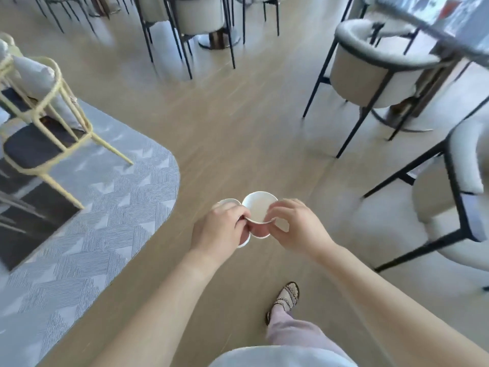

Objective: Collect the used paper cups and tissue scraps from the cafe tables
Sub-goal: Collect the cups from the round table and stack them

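Two white paper cups are held in front of me above the wooden floor. My left hand (221, 227) grips the left paper cup (227, 202), which is mostly hidden behind the hand. My right hand (293, 225) pinches the rim of the right paper cup (258, 207), whose near edge is bent inward. The left hand's fingers also touch this second cup. The two cups press against each other side by side. No tissue scraps show in view.
A yellow-framed chair (39, 133) stands on a grey patterned rug (105, 221) at the left. White padded chairs with black legs (375, 72) and a table edge (434, 30) crowd the right and back. My sandalled foot (287, 298) is on the floor below.
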### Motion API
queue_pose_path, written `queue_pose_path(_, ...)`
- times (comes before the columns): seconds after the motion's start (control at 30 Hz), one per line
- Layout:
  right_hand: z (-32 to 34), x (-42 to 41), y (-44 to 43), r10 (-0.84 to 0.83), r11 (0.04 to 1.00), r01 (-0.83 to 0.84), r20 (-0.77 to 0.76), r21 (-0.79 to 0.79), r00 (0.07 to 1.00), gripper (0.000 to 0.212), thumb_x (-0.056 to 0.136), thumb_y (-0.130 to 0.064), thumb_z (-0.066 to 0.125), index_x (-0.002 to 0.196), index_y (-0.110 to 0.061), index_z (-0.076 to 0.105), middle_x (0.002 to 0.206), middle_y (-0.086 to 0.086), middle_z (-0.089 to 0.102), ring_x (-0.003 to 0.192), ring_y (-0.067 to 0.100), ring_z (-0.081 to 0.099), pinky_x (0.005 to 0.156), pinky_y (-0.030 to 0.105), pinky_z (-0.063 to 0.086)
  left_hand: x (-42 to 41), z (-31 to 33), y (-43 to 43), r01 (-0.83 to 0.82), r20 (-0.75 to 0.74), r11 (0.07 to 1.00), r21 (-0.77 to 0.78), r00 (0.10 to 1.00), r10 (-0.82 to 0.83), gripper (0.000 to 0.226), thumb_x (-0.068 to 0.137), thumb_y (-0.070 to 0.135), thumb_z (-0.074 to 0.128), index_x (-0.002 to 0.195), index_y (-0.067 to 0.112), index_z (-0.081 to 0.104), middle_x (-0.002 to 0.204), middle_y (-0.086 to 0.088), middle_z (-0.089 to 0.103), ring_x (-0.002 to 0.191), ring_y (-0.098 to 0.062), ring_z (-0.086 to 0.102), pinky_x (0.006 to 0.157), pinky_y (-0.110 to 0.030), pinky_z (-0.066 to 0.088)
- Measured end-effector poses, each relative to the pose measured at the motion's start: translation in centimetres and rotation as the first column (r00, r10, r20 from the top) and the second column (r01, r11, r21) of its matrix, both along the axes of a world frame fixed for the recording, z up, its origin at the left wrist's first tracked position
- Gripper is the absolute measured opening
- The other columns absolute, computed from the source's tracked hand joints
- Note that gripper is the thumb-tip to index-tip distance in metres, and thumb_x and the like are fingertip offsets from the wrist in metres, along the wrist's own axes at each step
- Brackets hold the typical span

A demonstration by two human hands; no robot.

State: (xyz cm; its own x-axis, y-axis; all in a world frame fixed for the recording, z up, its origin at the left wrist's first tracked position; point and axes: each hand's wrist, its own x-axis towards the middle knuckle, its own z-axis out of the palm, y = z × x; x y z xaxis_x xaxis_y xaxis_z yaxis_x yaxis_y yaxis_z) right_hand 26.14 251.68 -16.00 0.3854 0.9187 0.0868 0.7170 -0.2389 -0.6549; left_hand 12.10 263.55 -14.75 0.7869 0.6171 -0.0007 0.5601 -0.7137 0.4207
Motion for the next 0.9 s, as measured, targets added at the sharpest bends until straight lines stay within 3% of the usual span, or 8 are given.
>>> queue_pose_path(0.13,0.5,8.5,0.6,-0.125,0.992,0.125,0.002,0.003,0.992,0.012,0.078,-0.027,0.065,0.082,-0.016,0.069,0.099,-0.003,0.066,0.089,0.024,0.057,0.078,0.033,0.048,10.1,0.3,2.0,0.101,0.011,0.995,-0.015,0.995,-0.101,0.017,0.088,0.022,0.051,0.098,0.029,0.063,0.107,0.015,0.06,0.104,-0.013,0.051,0.073,-0.029,0.045)
queue_pose_path(0.27,1.0,16.0,-0.4,-0.248,0.969,0.248,0.006,0.02,0.969,0.006,0.077,-0.018,0.068,0.082,-0.019,0.069,0.1,-0.005,0.066,0.094,0.021,0.056,0.079,0.027,0.044,19.0,0.5,2.7,0.212,0.033,0.977,0.028,0.976,-0.213,0.012,0.086,0.027,0.056,0.094,0.031,0.064,0.102,0.014,0.062,0.099,-0.01,0.053,0.064,-0.023,0.032)
queue_pose_path(0.37,0.9,20.2,-1.7,-0.339,0.94,0.338,0.007,0.033,0.941,0.006,0.077,-0.016,0.068,0.082,-0.019,0.069,0.1,-0.006,0.065,0.096,0.019,0.055,0.08,0.025,0.041,24.7,0.4,2.6,0.328,0.045,0.944,0.009,0.943,-0.328,0.011,0.084,0.025,0.059,0.092,0.028,0.065,0.097,0.011,0.063,0.095,-0.013,0.055,0.072,-0.027,0.042)
queue_pose_path(0.7,-0.9,32.0,-2.9,-0.616,0.786,0.616,-0.002,0.056,0.787,0.005,0.078,-0.018,0.068,0.082,-0.021,0.067,0.097,-0.009,0.064,0.095,0.018,0.056,0.08,0.025,0.042,41.9,0.0,3.2,0.587,0.013,0.807,0.063,0.808,-0.589,0.013,0.086,0.028,0.055,0.093,0.033,0.064,0.1,0.015,0.061,0.1,-0.005,0.053,0.065,-0.024,0.039)
queue_pose_path(0.9,0.7,41.8,0.3,-0.719,0.69,0.712,0.009,0.133,0.695,0.006,0.077,-0.014,0.068,0.082,-0.018,0.067,0.094,-0.007,0.065,0.091,0.02,0.057,0.079,0.034,0.048,53.8,1.8,6.6,0.691,0.036,0.719,0.079,0.719,-0.694,0.015,0.089,0.03,0.051,0.097,0.033,0.063,0.1,0.015,0.063,0.096,-0.006,0.054,0.064,-0.022,0.035)
